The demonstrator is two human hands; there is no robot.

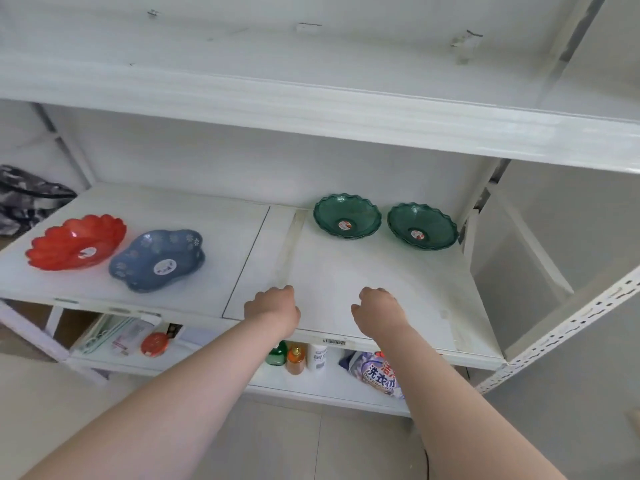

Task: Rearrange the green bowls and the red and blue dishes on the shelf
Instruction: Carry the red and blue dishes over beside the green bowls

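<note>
Two green scalloped bowls stand side by side at the back right of the white shelf (346,271), the left one (347,216) and the right one (422,226) a small gap apart. A red flower-shaped dish (76,241) sits at the shelf's left, and a blue flowered dish (157,258) lies just right of it, their rims touching or overlapping. My left hand (272,306) and my right hand (379,306) hover over the shelf's front middle, fingers curled downward and holding nothing, well short of all dishes.
A shelf board hangs low overhead (311,109). A perforated white upright (568,320) frames the right side. The lower shelf holds bottles (296,358), a detergent bag (377,372) and a red round item (154,344). A camouflage bag (27,195) lies at far left.
</note>
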